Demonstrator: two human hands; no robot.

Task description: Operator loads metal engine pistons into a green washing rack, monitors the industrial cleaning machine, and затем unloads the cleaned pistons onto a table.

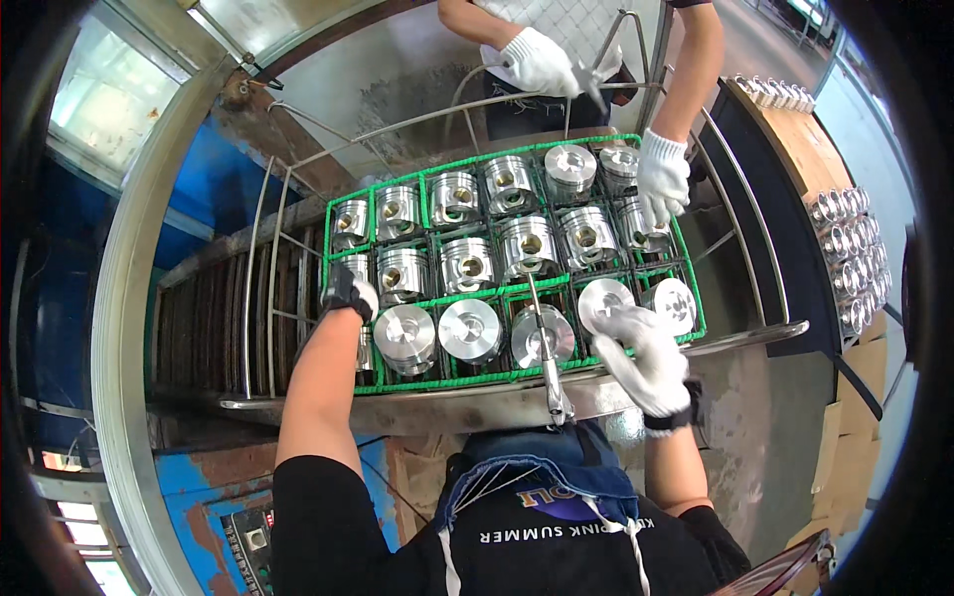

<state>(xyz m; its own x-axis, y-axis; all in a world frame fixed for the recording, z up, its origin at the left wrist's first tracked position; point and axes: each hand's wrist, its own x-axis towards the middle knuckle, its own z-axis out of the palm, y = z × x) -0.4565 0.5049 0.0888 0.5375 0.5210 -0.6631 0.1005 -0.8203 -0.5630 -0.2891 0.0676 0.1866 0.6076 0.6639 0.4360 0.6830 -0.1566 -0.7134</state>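
My left hand [362, 298], in a white glove with a dark band at the wrist, is at the left end of a green-wrapped basket [467, 381]. Its fingers are mostly hidden, so I cannot tell what they touch. The basket holds rows of shiny metal pistons [469, 331], some lying with the pin hole showing, others crown up. My white-gloved right hand [644, 360] is over the near right pistons, thumb and fingers apart, fingertips close to a crown-up piston [603, 301]. A slim metal tool with a long thin nozzle [549, 363] lies across the near edge, touched by neither hand.
Opposite, a co-worker's gloved hand [542, 65] grips a metal tool; their other gloved hand [660, 181] reaches onto a piston at the right. Curved metal rails [706, 341] surround the basket. More pistons [851, 258] stand on a bench at right; dark slats [214, 323] lie left.
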